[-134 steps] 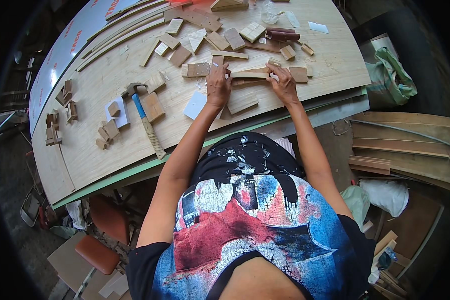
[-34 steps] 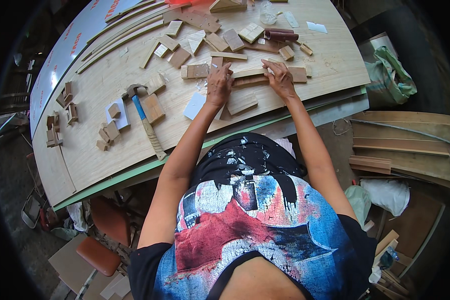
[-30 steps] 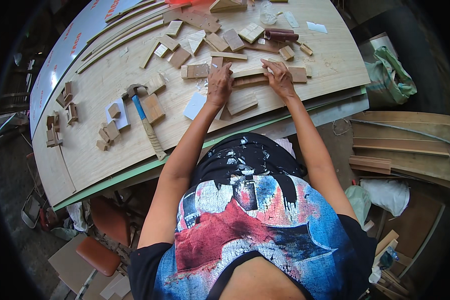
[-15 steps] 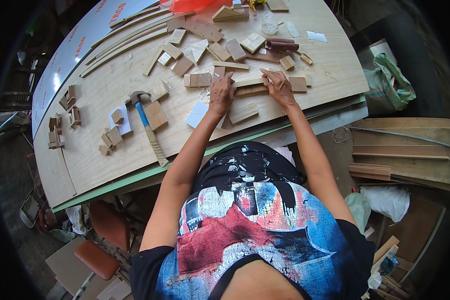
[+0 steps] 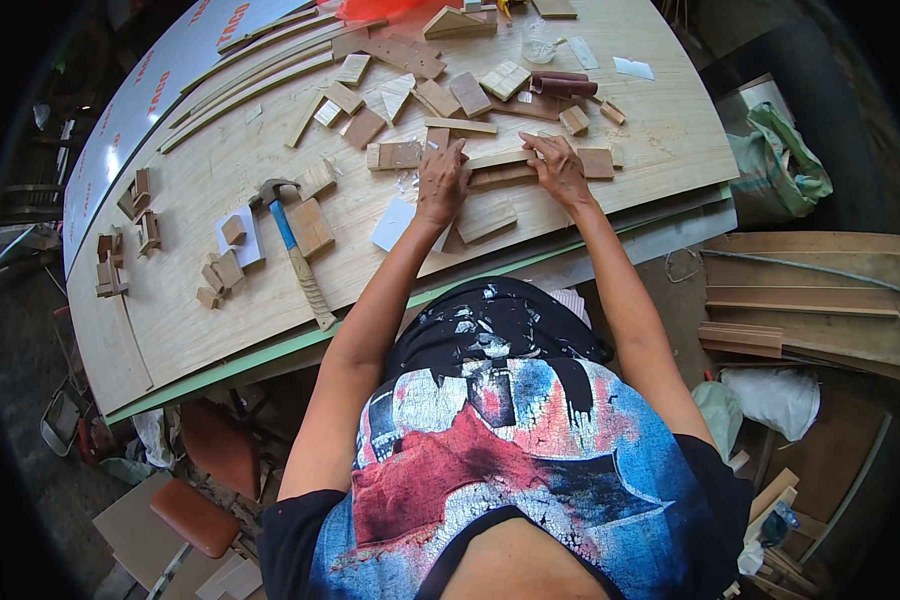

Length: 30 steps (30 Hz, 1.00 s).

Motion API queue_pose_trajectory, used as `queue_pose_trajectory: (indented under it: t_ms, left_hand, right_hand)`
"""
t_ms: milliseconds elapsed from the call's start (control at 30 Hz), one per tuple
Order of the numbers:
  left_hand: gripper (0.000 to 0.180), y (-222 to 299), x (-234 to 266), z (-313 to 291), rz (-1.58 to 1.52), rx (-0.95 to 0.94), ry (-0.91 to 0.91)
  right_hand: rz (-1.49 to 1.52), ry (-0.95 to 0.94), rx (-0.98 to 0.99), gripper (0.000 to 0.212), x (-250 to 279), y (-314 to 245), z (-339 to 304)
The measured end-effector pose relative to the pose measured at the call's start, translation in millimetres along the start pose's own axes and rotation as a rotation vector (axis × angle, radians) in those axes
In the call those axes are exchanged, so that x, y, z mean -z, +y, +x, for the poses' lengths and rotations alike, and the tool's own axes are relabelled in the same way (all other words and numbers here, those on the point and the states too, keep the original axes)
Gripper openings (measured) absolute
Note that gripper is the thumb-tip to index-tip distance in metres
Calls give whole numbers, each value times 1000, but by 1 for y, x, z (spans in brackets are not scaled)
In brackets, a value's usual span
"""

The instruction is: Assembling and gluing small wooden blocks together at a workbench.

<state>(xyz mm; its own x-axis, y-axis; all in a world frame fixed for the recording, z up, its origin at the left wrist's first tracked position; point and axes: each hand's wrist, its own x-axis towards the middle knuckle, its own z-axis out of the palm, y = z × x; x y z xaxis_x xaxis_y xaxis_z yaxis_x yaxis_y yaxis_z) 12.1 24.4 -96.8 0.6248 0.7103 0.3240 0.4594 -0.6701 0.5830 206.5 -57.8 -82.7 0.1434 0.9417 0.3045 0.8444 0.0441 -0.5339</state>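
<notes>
A pale wooden strip (image 5: 500, 159) spans the gap between my two hands, above a browner wooden piece (image 5: 502, 175). My left hand (image 5: 442, 185) is closed on the strip's left end, with its fingertips pressed together. At the other end, my right hand (image 5: 558, 172) pinches the strip, fingers bent. A brown wood block (image 5: 596, 163) lies just right of my right hand. Left of my left hand is another block (image 5: 394, 155), and a white sheet (image 5: 393, 222) lies partly behind that forearm. One pale board (image 5: 487, 222) rests on the near side of the strip.
A hammer (image 5: 292, 245) with a blue-and-tan handle lies to the left, near the table edge. Wood offcuts (image 5: 365, 127) are scattered beyond my hands, with long strips (image 5: 255, 95) at the far left. Small wooden assemblies (image 5: 148, 232) stand on the left. A plastic cup (image 5: 539, 45) sits far back.
</notes>
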Motion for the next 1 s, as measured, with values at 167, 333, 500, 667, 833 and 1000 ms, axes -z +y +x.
queue_pose_trajectory:
  t_ms: [167, 333, 500, 667, 833, 1000]
  left_hand:
    - [50, -1, -1, 0, -5, 0, -6]
    - [53, 2, 3, 1, -34, -24, 21]
    - [53, 2, 9, 4, -33, -17, 60]
    - [50, -1, 7, 25, -27, -17, 94]
    - [45, -11, 4, 68, -92, -29, 178]
    - [43, -25, 0, 114, -34, -24, 194]
  right_hand:
    - [-10, -3, -8, 45, -1, 1, 0]
    - [34, 9, 8, 46, 4, -2, 2]
    - [54, 39, -20, 49, 11, -13, 4]
    - [66, 169, 88, 46, -2, -12, 29]
    - [19, 264, 129, 36, -17, -11, 70]
    - [28, 255, 54, 34, -27, 1, 115]
